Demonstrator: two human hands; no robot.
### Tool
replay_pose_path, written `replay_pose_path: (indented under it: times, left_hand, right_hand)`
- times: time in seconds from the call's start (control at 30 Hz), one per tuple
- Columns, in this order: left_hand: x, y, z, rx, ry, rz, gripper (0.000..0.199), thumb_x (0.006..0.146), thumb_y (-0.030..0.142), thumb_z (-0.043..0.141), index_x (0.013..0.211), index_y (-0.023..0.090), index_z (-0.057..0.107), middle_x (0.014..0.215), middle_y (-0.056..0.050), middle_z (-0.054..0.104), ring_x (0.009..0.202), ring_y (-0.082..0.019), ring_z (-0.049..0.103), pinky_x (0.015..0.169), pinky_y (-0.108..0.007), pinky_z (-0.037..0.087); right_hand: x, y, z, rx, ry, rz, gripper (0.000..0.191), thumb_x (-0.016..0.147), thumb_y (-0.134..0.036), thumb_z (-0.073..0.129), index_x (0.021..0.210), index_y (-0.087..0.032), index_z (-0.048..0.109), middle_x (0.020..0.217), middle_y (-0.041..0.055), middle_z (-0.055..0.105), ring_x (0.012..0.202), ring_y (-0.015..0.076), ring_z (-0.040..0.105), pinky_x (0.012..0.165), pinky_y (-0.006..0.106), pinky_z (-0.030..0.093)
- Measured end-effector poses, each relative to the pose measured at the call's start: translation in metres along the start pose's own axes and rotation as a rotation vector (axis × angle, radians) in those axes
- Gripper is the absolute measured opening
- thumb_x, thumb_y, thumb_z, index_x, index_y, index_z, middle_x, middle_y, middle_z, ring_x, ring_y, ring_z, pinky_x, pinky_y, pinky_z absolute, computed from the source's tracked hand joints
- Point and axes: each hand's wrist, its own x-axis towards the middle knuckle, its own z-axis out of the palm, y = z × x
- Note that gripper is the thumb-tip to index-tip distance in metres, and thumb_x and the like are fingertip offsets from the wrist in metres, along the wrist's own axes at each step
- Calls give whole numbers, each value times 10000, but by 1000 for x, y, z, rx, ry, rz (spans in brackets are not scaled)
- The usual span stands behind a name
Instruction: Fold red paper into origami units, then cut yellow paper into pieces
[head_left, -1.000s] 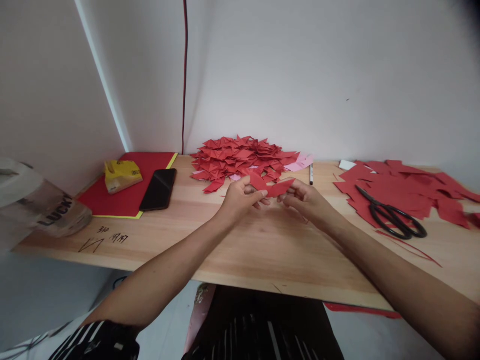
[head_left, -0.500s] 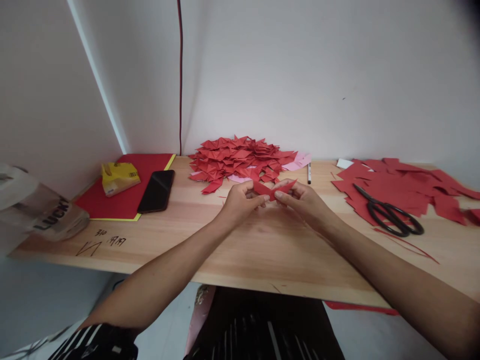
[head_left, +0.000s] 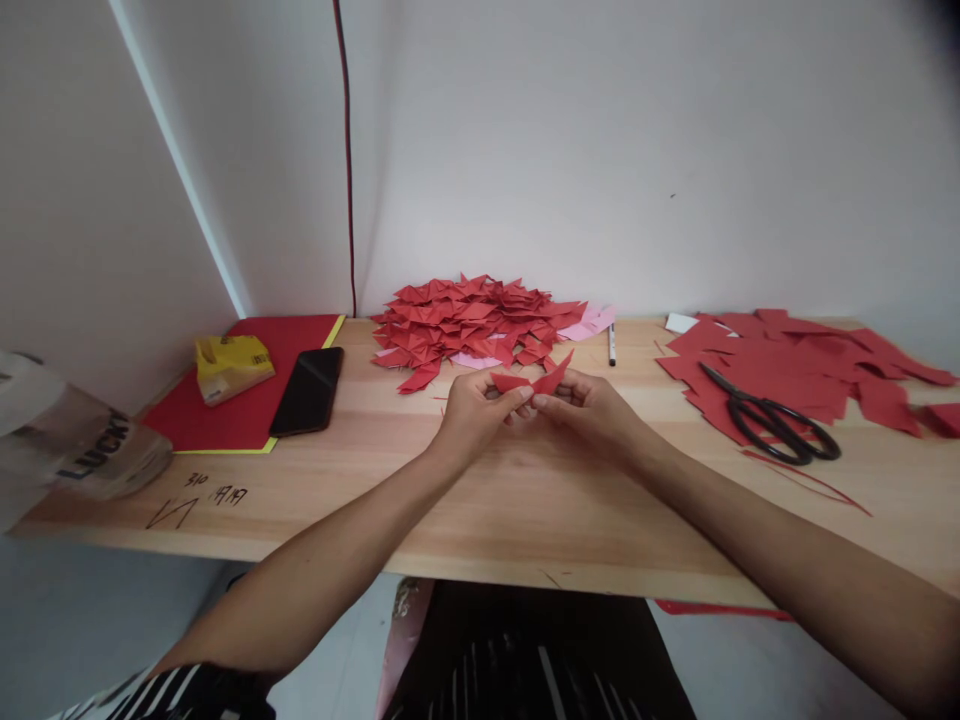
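Note:
A small folded piece of red paper (head_left: 553, 376) is held up between both hands over the middle of the wooden table (head_left: 480, 520). My left hand (head_left: 480, 408) pinches its left part, thumb on top. On the other side my right hand (head_left: 581, 405) grips the right part between thumb and fingers. Two pointed flaps stick out, the right one angled up. The paper's middle is partly covered by my thumbs. Just behind the hands lies a heap of folded red paper pieces (head_left: 465, 318).
Black-handled scissors (head_left: 776, 420) rest on red paper sheets (head_left: 795, 360) at right. A marker (head_left: 612, 345) lies near the wall. At left are a phone (head_left: 307, 392), a yellow packet (head_left: 232, 368) on a red folder (head_left: 202, 425), and a clear bottle (head_left: 105, 440).
The right flap of the paper now points more steeply upward, and the fingers have shifted around the fold. The whole view has moved slightly.

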Motion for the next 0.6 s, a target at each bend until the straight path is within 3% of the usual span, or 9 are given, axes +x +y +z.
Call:
replay_pose_path:
  times: [0.07, 0.23, 0.3, 0.43, 0.6]
  left_hand:
    - [-1, 1, 0, 70, 17, 54, 107, 752, 242, 710, 741, 137, 694, 652, -22, 658, 573, -106, 570, 536, -223, 436]
    - [-7, 13, 0, 305, 31, 383, 69, 799, 196, 670, 737, 185, 702, 785, -30, 667, 773, -140, 592, 696, -256, 462]
    - [-9, 17, 0, 336, 28, 416, 71, 814, 201, 655, 759, 190, 699, 796, -29, 664, 790, -144, 591, 719, -262, 463]
    - [-7, 15, 1, 231, -33, 262, 50, 798, 211, 659, 774, 170, 675, 788, -24, 659, 757, -129, 591, 680, -241, 457]
    - [-2, 6, 3, 11, -65, 2, 124, 757, 253, 687, 771, 136, 647, 643, -9, 651, 588, -102, 580, 585, -220, 453]
  right_hand:
    - [0, 1, 0, 20, 40, -23, 326, 749, -469, 738, 916, -207, 642, 867, 45, 704, 853, 208, 653, 762, 336, 506]
    - [-1, 3, -2, -91, 148, -164, 262, 788, -433, 718, 876, -204, 627, 850, 44, 689, 803, 188, 643, 745, 328, 508]
    - [-2, 3, -3, -138, 163, -200, 253, 793, -432, 715, 868, -205, 633, 865, 45, 693, 805, 188, 642, 741, 324, 506]
    - [-4, -1, -4, -152, 130, -151, 284, 786, -458, 713, 883, -197, 651, 836, 50, 707, 770, 197, 643, 699, 323, 500]
    - [-2, -4, -3, -6, -29, -36, 278, 772, -454, 719, 835, -201, 623, 825, 39, 709, 766, 186, 646, 717, 314, 494]
